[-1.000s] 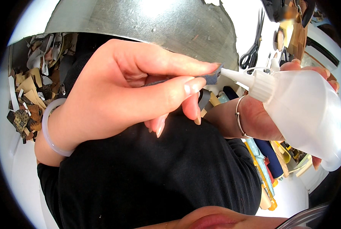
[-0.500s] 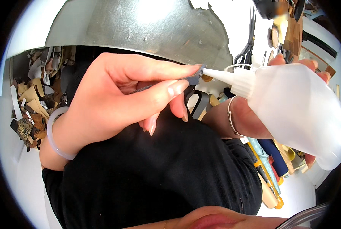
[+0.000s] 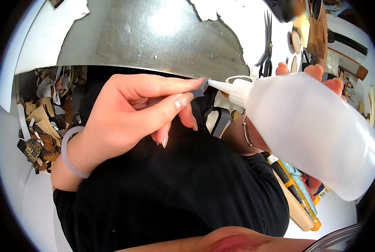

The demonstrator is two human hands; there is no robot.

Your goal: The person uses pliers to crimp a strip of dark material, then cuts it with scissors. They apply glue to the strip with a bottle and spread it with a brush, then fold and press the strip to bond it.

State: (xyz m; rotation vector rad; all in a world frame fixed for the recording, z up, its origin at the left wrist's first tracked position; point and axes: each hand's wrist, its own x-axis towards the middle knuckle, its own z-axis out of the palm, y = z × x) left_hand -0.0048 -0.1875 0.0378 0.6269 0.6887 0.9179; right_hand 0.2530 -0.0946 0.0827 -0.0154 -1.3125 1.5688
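Between the thumb and fingers of my left hand (image 3: 128,111) is pinched a small dark grey strip of material (image 3: 201,90); most of it is hidden in the palm. My right hand (image 3: 317,75) grips a translucent white squeeze bottle (image 3: 309,126) from behind, tilted so its narrow nozzle (image 3: 218,85) points left. The nozzle's tip meets the end of the strip, just beyond my left fingertips. Whether any liquid comes out is too small to tell.
A grey metal sheet (image 3: 124,38) covers the worktop ahead. Black-handled scissors (image 3: 266,54) lie at its right. Scraps of leather and fabric (image 3: 42,122) fill a space at the left. Rolls of material (image 3: 296,201) stand at the lower right.
Both hands have shifted a little left and down in the picture, with strip and bottle. The nozzle tip stays at the strip's end, and the bottle appears slightly nearer.
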